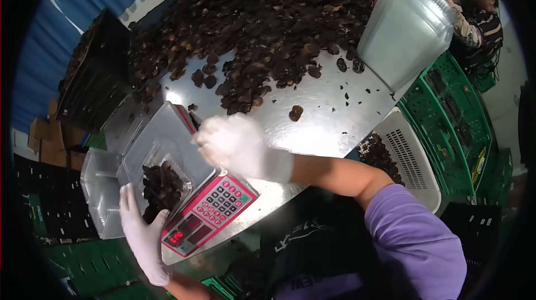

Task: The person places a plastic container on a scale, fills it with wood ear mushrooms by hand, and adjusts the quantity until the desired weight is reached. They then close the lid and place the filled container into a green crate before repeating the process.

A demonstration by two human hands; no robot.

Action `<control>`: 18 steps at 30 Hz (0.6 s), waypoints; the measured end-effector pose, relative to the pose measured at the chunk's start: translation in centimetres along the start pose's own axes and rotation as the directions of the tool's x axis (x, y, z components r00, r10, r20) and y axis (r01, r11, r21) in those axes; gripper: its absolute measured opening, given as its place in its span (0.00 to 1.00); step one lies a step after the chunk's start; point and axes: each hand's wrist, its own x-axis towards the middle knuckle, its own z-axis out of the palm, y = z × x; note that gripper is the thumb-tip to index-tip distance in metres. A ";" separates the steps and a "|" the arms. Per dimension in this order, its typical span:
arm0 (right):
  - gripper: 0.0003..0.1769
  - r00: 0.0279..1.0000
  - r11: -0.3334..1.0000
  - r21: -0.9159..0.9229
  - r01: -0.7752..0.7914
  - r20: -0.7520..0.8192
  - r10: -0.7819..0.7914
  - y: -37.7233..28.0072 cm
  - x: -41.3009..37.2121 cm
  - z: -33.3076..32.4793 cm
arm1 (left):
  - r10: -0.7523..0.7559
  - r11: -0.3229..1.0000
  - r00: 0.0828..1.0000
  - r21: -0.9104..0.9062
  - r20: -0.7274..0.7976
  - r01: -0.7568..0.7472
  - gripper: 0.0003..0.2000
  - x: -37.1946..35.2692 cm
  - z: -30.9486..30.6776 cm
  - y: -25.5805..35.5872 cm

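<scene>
A clear plastic tray, partly filled with dark brown pieces like wood ear mushrooms, sits on the platform of a digital scale. The scale's red keypad panel faces me, with lit red digits at its lower end. My left hand, in a white glove, is at the tray's near left side, thumb apart and fingers stretched along the mushrooms. My right hand, also gloved and blurred, hovers over the scale's right edge with fingers curled in; what they hold, if anything, is hidden.
A large heap of mushrooms covers the far part of the metal table. Stacked clear trays stand at the right, more at the left. A white basket and green crates lie right. Another person is behind them.
</scene>
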 end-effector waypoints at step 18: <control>0.24 0.912 0.881 0.238 -0.409 0.071 0.404 11.9 -10.3 -0.2 | 0.221 0.925 0.975 -0.318 -0.003 -0.210 0.16 1.1 20.2 21.4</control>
